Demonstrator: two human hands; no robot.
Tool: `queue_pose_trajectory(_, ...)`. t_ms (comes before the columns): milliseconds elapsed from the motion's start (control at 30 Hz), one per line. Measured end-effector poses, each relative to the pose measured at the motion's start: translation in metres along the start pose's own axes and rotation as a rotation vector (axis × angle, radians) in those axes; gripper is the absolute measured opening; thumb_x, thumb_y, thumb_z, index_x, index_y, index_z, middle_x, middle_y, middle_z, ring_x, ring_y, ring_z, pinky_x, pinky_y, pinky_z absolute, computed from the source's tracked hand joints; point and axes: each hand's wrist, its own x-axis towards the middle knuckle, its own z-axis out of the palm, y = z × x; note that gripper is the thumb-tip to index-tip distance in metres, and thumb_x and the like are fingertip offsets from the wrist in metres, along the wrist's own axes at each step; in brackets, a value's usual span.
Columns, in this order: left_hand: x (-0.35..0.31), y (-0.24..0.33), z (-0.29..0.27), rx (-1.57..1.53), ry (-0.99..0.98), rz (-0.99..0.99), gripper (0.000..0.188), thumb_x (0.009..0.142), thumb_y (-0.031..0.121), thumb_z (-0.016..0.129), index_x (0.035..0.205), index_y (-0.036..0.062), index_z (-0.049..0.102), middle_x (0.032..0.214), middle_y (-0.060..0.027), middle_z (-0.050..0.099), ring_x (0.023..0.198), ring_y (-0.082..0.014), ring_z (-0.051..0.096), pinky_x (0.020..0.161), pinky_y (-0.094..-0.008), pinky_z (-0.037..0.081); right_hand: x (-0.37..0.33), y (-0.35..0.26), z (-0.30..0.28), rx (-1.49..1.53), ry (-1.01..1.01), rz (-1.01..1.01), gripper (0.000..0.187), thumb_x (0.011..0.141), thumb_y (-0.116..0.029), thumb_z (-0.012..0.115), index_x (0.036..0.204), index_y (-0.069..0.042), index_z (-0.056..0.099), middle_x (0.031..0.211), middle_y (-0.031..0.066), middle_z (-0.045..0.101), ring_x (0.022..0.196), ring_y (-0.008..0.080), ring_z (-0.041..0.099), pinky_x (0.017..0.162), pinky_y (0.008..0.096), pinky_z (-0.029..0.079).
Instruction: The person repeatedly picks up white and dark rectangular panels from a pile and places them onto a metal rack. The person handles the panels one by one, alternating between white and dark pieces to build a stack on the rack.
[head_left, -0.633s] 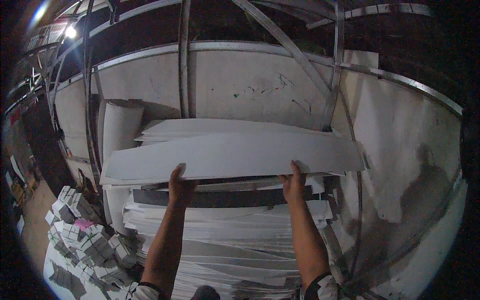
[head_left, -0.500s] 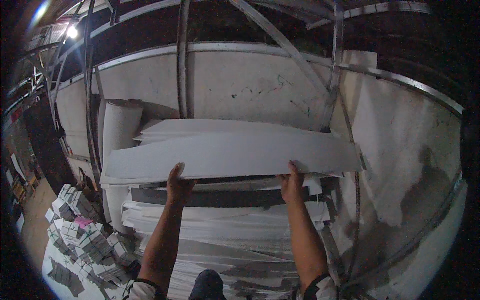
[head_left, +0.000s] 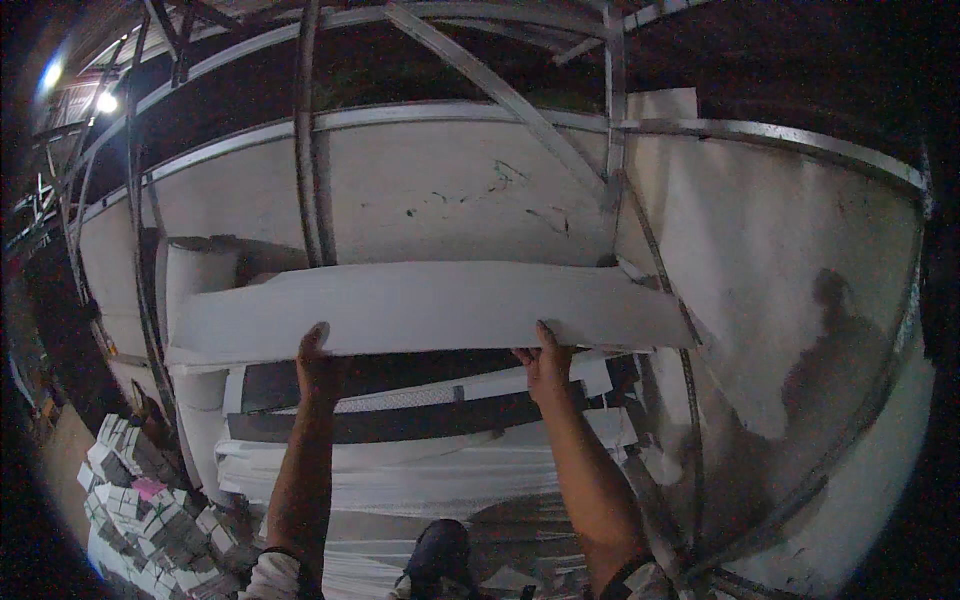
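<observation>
A long white sheet (head_left: 430,305), like board or thick paper, stretches across the middle of the head view. My left hand (head_left: 318,365) grips its near edge left of centre, thumb on top and fingers beneath. The same edge is held by my right hand (head_left: 545,362) right of centre, thumb up, some fingers showing below. Whether it is one sheet or a few together I cannot tell. Under and in front of it lie dark strips (head_left: 400,428) and a big pile of white sheets (head_left: 390,470).
A white roll (head_left: 197,265) stands upright at the left, behind the sheet. Several tied bundles of small white pieces (head_left: 150,510) are heaped at the lower left. A pale wall (head_left: 440,190) with metal posts closes the back, and a dark bar (head_left: 690,430) stands at the right.
The view has swung, so the surroundings sit further left and a little lower. Both hands keep their grip, and more of the dark strips shows under the sheet's near edge.
</observation>
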Motion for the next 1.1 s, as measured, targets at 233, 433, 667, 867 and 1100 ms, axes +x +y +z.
queue_pose_trajectory(233, 0.086, -0.003, 0.032, 0.356, -0.023, 0.417, 0.060, 0.088, 0.039, 0.072, 0.136, 0.0079, 0.054, 0.133, -0.0124, 0.056, 0.125, -0.0326, 0.056, 0.105, -0.0503, 0.046, 0.068, -0.015, 0.047, -0.002, -0.059, -0.083, 0.062, 0.090, -0.022, 0.078, 0.140, -0.019, 0.041, 0.134, 0.0080, 0.055, 0.119, 0.0321, 0.061, 0.092, 0.0493, 0.058)
queue_pose_trajectory(433, 0.163, -0.014, 0.041, 0.218, -0.095, 0.321, 0.053, 0.091, 0.038, 0.070, 0.133, 0.0090, 0.055, 0.130, -0.0117, 0.057, 0.124, -0.0323, 0.056, 0.103, -0.0492, 0.048, 0.158, 0.008, 0.068, -0.055, -0.086, -0.022, 0.063, 0.089, -0.022, 0.078, 0.140, -0.019, 0.041, 0.135, 0.0104, 0.054, 0.118, 0.0322, 0.062, 0.084, 0.0462, 0.063)
queue_pose_trajectory(667, 0.291, -0.030, 0.008, 0.101, -0.123, 0.247, 0.043, 0.096, 0.032, 0.065, 0.129, 0.0070, 0.054, 0.124, -0.0120, 0.057, 0.121, -0.0295, 0.057, 0.103, -0.0450, 0.049, 0.229, 0.067, 0.110, -0.063, 0.061, -0.072, 0.070, 0.089, -0.022, 0.077, 0.144, -0.019, 0.034, 0.134, 0.0112, 0.054, 0.107, 0.0323, 0.066, 0.078, 0.0399, 0.066)
queue_pose_trajectory(867, 0.377, -0.078, -0.049, 0.706, -0.195, 0.552, 0.043, 0.095, 0.015, 0.068, 0.135, 0.0044, 0.055, 0.121, -0.0128, 0.059, 0.119, -0.0292, 0.059, 0.101, -0.0416, 0.049, 0.307, 0.120, 0.085, -0.108, 0.007, 0.010, 0.068, 0.091, -0.019, 0.075, 0.141, -0.013, 0.030, 0.131, 0.0172, 0.054, 0.099, 0.0331, 0.069, 0.073, 0.0395, 0.067)
queue_pose_trajectory(1100, 0.427, -0.120, -0.120, 0.720, -0.155, 0.284, 0.051, 0.097, 0.038, 0.067, 0.135, 0.0046, 0.059, 0.113, -0.0153, 0.065, 0.103, -0.0302, 0.068, 0.091, -0.0441, 0.057, 0.364, 0.180, 0.042, -0.232, 0.061, 0.282, 0.056, 0.095, -0.028, 0.073, 0.133, -0.006, 0.038, 0.109, 0.0207, 0.061, 0.079, 0.0365, 0.072, 0.063, 0.0436, 0.067)
